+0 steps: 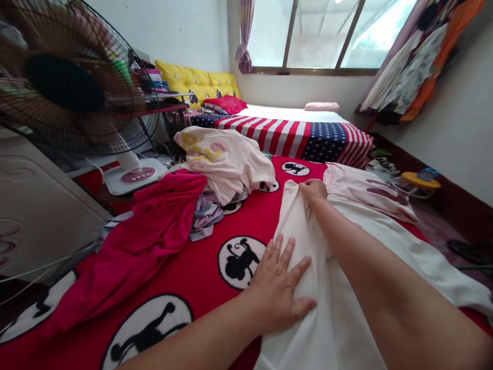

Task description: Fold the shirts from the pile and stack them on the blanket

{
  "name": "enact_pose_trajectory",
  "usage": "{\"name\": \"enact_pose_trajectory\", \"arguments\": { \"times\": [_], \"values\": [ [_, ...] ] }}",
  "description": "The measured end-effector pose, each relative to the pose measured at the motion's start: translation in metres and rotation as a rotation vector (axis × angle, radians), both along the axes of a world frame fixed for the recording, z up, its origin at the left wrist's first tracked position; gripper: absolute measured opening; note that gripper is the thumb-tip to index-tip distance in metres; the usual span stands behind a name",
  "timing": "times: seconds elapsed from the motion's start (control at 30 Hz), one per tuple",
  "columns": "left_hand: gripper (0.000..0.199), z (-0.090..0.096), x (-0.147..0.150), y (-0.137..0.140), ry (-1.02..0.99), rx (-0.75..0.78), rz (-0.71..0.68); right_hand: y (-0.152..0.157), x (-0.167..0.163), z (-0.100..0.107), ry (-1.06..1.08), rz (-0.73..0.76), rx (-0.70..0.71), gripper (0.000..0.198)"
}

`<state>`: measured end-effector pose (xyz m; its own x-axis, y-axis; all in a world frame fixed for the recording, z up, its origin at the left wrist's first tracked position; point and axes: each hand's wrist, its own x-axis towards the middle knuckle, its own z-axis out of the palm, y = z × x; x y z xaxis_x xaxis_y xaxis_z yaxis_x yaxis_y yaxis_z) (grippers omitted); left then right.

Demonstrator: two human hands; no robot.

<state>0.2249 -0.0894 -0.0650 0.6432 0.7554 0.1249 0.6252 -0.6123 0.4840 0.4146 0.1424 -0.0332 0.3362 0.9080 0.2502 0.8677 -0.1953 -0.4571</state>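
Note:
A white garment (358,293) lies spread over the red blanket (208,262), its left part stretched lengthwise away from me. Flat on that part rests my left hand (280,288), fingers spread and pressing the cloth. My right hand (315,190) is closed on the far end of the same cloth, pinching its edge. Just beyond the right hand lies a pale pink shirt (362,187), partly beside the white garment. The garment's near end runs out of view, and my right forearm covers some of its middle.
To the left are a crimson garment (154,231), a cream printed shirt (227,156) and crumpled striped clothes (206,216). A standing fan (131,172) is at the left edge. Behind is a bed with a flag-patterned cover (265,133); a yellow stool (418,180) stands right.

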Motion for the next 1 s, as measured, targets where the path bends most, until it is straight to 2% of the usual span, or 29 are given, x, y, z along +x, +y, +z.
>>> {"name": "enact_pose_trajectory", "arguments": {
  "times": [0.07,0.13,0.2,0.27,0.37,0.43,0.5,0.6,0.7,0.8,0.87,0.93,1.0],
  "values": [
    [0.078,0.0,0.0,0.0,0.0,-0.004,0.003,-0.005,0.001,0.001,-0.022,0.063,0.026,0.019],
    [0.078,-0.001,0.0,0.001,0.001,0.003,0.002,-0.017,0.002,0.005,-0.053,0.104,0.091,0.023],
    [0.077,-0.001,0.001,0.001,0.005,0.022,0.005,-0.037,0.004,0.009,-0.087,0.128,0.157,0.027],
    [0.076,-0.002,0.001,0.001,0.014,0.049,0.013,-0.063,0.011,0.008,-0.152,0.237,0.173,0.027],
    [0.073,-0.002,0.002,0.001,0.042,0.095,0.018,-0.105,0.027,0.003,-0.239,0.467,0.096,0.019],
    [0.073,-0.003,0.001,0.001,0.059,0.128,0.019,-0.133,0.034,0.006,-0.223,0.532,0.073,0.014],
    [0.071,-0.004,0.002,0.002,0.072,0.159,0.023,-0.163,0.034,0.017,-0.172,0.571,0.111,0.015],
    [0.071,-0.007,0.003,0.003,0.089,0.183,0.018,-0.22,0.017,0.036,-0.098,0.743,0.114,0.013],
    [0.068,-0.007,0.003,0.005,0.096,0.191,0.005,-0.284,-0.007,0.039,-0.03,0.919,-0.02,0.012],
    [0.057,-0.002,-0.003,0.004,0.045,0.187,-0.021,-0.337,-0.022,0.029,-0.011,0.927,-0.141,0.013],
    [0.042,0.006,-0.012,-0.003,-0.036,0.173,-0.014,-0.362,-0.025,0.024,0.001,0.882,-0.185,0.012],
    [0.025,0.016,-0.026,-0.016,-0.115,0.152,0.031,-0.383,-0.023,0.024,0.029,0.849,-0.213,0.012],
    [0.021,0.026,-0.041,-0.033,-0.144,0.088,0.068,-0.403,-0.021,0.024,0.045,0.84,-0.248,0.011]
  ]
}}
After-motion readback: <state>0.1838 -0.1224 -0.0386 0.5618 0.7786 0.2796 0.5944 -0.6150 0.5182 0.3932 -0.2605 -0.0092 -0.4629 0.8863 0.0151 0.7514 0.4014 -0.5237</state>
